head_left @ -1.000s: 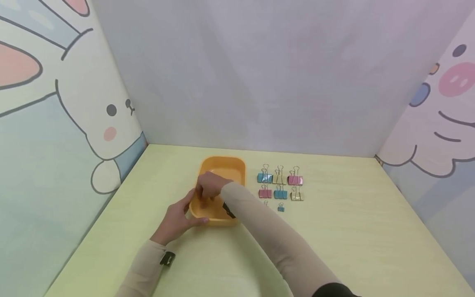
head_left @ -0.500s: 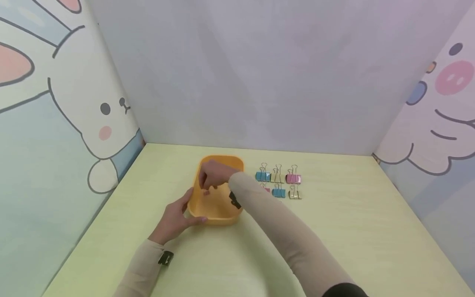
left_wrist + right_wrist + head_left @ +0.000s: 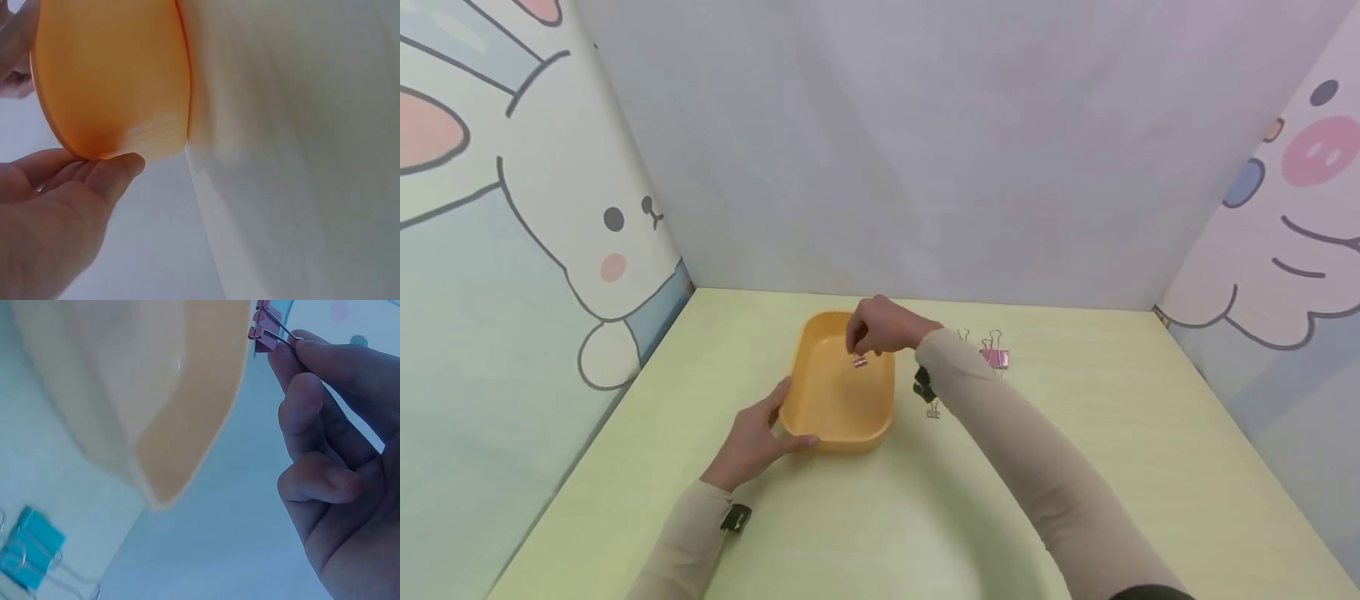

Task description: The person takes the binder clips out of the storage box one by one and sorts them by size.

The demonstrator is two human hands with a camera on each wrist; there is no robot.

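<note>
My right hand (image 3: 883, 325) pinches a small pink binder clip (image 3: 860, 362) by its wire handle. The clip hangs over the right part of an orange plastic container (image 3: 835, 400) in the head view. Up close in the right wrist view, thumb and forefinger hold the wires of the pink clip (image 3: 267, 328), beside the container's rim (image 3: 234, 381). My left hand (image 3: 754, 443) grips the container at its near left corner, thumb along the front and fingers at the left side. The left wrist view has that hand (image 3: 69, 200) at the container's edge.
Right of the container, a larger pink binder clip (image 3: 996, 358) and a small pale-yellow one (image 3: 933, 410) lie on the light yellow table (image 3: 1120, 467). My right sleeve hides other clips; a blue one (image 3: 31, 547) shows in the right wrist view. A grey wall stands behind.
My right hand has risen from inside the container and moved right, carrying the small pink binder clip, now plainly visible. My left hand has kept its hold on the container.
</note>
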